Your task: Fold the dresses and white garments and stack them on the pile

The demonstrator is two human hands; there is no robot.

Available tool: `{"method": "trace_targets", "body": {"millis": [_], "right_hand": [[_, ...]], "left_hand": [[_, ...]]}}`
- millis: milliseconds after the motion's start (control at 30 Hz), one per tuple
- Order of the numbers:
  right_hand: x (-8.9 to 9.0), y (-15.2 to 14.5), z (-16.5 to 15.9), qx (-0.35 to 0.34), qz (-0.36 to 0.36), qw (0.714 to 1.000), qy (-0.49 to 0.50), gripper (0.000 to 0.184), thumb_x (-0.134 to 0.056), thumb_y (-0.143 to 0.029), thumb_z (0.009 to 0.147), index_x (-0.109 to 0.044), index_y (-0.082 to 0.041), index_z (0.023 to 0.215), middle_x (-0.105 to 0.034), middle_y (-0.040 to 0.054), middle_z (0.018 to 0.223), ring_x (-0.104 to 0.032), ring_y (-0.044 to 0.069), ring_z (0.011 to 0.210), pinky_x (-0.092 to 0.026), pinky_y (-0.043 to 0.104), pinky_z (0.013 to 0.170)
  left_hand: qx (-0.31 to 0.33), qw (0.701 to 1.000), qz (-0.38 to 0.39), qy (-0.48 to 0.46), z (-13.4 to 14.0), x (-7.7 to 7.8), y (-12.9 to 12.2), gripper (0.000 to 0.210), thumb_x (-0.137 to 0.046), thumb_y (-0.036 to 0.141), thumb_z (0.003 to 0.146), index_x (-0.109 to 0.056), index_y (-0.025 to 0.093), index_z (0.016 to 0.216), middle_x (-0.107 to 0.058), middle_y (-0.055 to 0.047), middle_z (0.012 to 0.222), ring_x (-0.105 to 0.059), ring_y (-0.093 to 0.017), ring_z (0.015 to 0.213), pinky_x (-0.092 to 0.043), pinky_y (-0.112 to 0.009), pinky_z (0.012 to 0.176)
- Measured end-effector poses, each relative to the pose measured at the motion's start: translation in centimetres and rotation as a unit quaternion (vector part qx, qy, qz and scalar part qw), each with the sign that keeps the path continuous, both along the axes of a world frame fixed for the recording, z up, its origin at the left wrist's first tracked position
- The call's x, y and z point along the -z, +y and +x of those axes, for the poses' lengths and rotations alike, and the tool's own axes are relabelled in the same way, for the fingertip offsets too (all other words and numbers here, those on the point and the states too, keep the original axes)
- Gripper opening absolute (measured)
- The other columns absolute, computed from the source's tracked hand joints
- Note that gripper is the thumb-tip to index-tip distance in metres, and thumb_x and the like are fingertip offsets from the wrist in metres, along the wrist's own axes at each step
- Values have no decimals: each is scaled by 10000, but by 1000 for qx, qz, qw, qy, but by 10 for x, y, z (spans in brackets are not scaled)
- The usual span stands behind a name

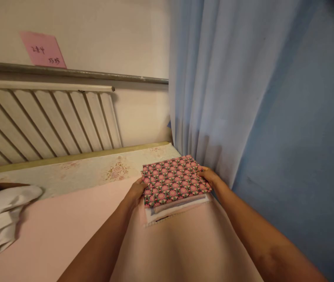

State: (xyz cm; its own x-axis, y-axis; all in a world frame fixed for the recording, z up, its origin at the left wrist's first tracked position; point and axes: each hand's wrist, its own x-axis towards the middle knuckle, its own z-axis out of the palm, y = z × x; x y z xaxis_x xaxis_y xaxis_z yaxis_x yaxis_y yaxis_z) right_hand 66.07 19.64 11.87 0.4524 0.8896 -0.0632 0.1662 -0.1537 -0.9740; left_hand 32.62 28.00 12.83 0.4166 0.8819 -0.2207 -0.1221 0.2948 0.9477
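A flat, neatly folded cloth (174, 180) with a pink flower pattern on a dark ground lies between my two hands. My left hand (137, 192) grips its left edge, the thumb on top and the other fingers mostly hidden. At the right edge my right hand (209, 176) holds it the same way, close to the curtain. White and grey folded fabric (178, 204) shows from under the near edge of the patterned cloth, above a pale pink surface.
A crumpled white cloth (2, 219) lies at the left on the pink sheet (55, 227). Beyond is a flower-printed cover (87, 170) along the wall. A radiator (43, 121) and pipe (96, 74) run behind. Blue curtain (214, 78) hangs at the right; a pink note (43, 49) is on the wall.
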Motion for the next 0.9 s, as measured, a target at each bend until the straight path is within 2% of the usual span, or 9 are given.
{"method": "trace_targets", "body": {"millis": [100,200,300,367,433,533,633,767,900], "right_hand": [[10,-3,-2,28,-10,996,-79,271,-636,-238,637,-680,-191,900,-694,-3,646,-664,210,641,-552,359,668],[1,-3,-4,59,1,981,-184,323,-633,-238,708,-672,-181,1023,-729,75,899,-655,271,968,-487,410,903],[-21,6,-19,58,37,955,-290,427,-570,-259,827,-584,-163,1243,-604,143,1282,-444,293,1303,-292,422,1106],[-32,16,-39,20,62,934,-351,444,-515,-294,893,-535,-165,1318,-481,133,1431,-323,284,1390,-205,417,1153],[-36,27,-67,-38,76,911,-403,436,-506,-330,921,-530,-201,1337,-425,86,1485,-259,263,1423,-164,406,1172],[-24,36,-107,-116,59,868,-479,441,-487,-413,948,-511,-253,1358,-383,51,1519,-217,265,1440,-124,458,1175],[-1,33,-130,-141,25,843,-518,500,-477,-502,944,-495,-255,1378,-351,78,1538,-236,307,1432,-135,527,1151],[17,26,-136,-135,2,827,-545,528,-439,-506,955,-446,-261,1422,-333,84,1548,-245,314,1428,-130,536,1143],[19,22,-138,-142,7,817,-559,511,-422,-428,960,-430,-239,1434,-319,86,1555,-252,305,1426,-130,531,1144]], "left_hand": [[-13,1000,-17,-2,3,16,2,460,-689,153,617,-614,167,1070,-732,-43,789,-668,-164,628,-530,-276,614],[-28,999,-24,8,3,20,6,400,-670,137,634,-619,158,1030,-720,-35,734,-663,-166,601,-532,-280,604],[-36,999,-31,20,2,17,9,345,-649,127,663,-626,150,1007,-712,-34,702,-651,-161,569,-519,-268,570],[-36,998,-37,25,1,14,7,308,-647,135,684,-630,146,992,-709,-34,692,-641,-154,551,-510,-258,548],[-34,998,-44,27,-1,13,3,284,-651,147,702,-632,142,985,-706,-33,685,-630,-146,535,-506,-251,537],[-29,998,-50,24,-6,13,-5,280,-658,176,725,-629,140,1001,-705,-33,704,-628,-132,537,-512,-242,547],[-27,997,-60,30,-15,17,-10,342,-699,236,728,-613,141,1046,-685,-17,690,-604,-109,500,-495,-221,514],[-30,995,-83,37,-34,22,-20,566,-716,282,739,-494,145,1242,-673,-10,724,-608,-107,492,-516,-240,528],[-46,993,-104,38,-64,25,-50,655,-615,237,805,-314,136,1378,-695,-81,898,-694,-165,644,-567,-315,646]]}}
